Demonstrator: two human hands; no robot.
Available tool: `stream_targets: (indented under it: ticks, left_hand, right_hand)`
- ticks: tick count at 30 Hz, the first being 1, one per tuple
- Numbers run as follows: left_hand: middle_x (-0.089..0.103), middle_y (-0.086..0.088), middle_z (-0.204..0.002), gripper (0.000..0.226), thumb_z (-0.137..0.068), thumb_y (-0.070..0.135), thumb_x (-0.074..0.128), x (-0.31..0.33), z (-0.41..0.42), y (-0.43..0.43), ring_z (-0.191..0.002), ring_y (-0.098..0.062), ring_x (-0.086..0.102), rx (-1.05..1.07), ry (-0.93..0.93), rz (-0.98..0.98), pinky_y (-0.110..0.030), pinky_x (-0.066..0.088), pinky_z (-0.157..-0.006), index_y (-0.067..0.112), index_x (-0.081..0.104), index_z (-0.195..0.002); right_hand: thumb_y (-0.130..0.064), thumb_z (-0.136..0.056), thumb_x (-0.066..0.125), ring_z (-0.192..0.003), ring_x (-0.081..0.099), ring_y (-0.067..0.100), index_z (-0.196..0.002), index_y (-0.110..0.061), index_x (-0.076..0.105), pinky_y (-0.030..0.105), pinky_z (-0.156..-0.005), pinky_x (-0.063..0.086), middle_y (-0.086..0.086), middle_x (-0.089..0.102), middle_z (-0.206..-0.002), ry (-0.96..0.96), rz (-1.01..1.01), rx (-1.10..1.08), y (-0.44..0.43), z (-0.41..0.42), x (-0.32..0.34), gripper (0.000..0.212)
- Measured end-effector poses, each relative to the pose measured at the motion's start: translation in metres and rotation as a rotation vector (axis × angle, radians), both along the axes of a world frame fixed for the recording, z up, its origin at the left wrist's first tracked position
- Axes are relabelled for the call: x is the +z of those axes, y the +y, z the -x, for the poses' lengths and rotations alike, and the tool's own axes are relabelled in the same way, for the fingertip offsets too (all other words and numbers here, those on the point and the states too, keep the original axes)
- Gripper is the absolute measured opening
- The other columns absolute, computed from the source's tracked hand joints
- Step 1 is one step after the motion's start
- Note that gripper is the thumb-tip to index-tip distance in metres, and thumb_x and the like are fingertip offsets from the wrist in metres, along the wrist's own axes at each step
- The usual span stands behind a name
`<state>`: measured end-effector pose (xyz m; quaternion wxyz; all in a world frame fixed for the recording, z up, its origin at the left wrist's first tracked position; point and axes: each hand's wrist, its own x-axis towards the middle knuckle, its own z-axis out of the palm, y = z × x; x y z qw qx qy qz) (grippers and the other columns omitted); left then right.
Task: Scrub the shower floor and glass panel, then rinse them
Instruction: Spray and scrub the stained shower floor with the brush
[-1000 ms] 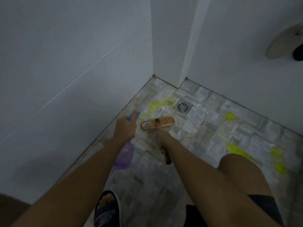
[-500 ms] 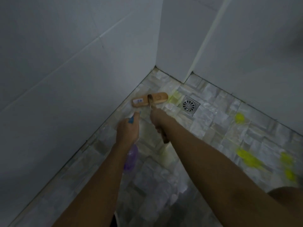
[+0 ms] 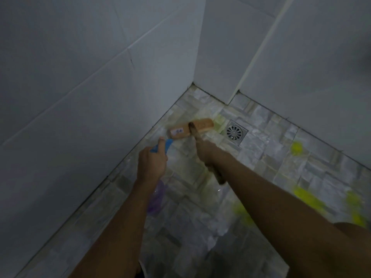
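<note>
Pressing its bristles to the shower floor, the scrub brush lies crosswise in the far corner, where the left wall meets the back wall. One end of its wooden head sits near the foot of the left wall, and the other stops just short of the square metal drain, touching neither. The right grip, blurred, is clenched around the brush handle partway down, and the handle's butt end pokes out beneath the forearm.

The left grip grasps a spray bottle just beside the brush head, close to the seam where the left wall meets the floor. The blue trigger head shows above the fingers and the purple body hangs below the wrist.

The back wall's outer edge comes down to the floor behind the drain, and a pale vertical strip rises from that edge. To the right of the drain the tile runs open along the foot of the right-hand wall. Yellow-green cleaner patches dot that stretch, well apart from the brush. More bare tile lies between the two forearms.
</note>
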<state>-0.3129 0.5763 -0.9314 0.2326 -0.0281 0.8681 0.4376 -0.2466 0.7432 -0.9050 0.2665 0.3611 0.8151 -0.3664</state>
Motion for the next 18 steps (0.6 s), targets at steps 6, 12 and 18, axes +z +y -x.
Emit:
stream_targets:
  ticks: [6, 12, 18]
  left_hand:
    - [0.071, -0.016, -0.077, 0.081, -0.09, 0.072, 0.033, 0.0, -0.007, -0.001, -0.073, -0.034, 0.067, -0.075, 0.094, 0.068, -0.047, 0.058, -0.071, 0.002, 0.072, -0.076]
    - [0.07, -0.02, -0.082, 0.084, -0.085, 0.078, 0.033, -0.001, -0.011, 0.001, -0.082, -0.039, 0.068, -0.139, 0.1, 0.053, -0.047, 0.058, -0.077, 0.001, 0.069, -0.087]
    - [0.07, -0.019, -0.079, 0.079, -0.092, 0.07, 0.037, 0.006, -0.021, 0.015, -0.077, -0.036, 0.068, -0.2, 0.101, 0.041, -0.049, 0.057, -0.074, -0.001, 0.068, -0.08]
  right_hand:
    - [-0.022, -0.105, 0.023, -0.081, 0.056, 0.028, -0.152, -0.029, 0.023, 0.037, -0.064, 0.053, 0.023, 0.055, -0.111, 0.08, -0.021, -0.075, -0.004, 0.008, -0.007, 0.048]
    - [-0.031, -0.106, 0.024, -0.103, 0.059, 0.033, -0.133, -0.002, 0.041, 0.038, -0.064, 0.053, 0.02, 0.05, -0.13, -0.167, 0.004, -0.018, -0.025, -0.089, -0.006, 0.042]
    - [-0.017, -0.103, 0.024, -0.082, 0.052, 0.028, -0.149, -0.02, 0.031, 0.039, -0.071, 0.049, 0.018, 0.054, -0.104, 0.027, 0.004, -0.189, 0.007, -0.011, 0.004, 0.047]
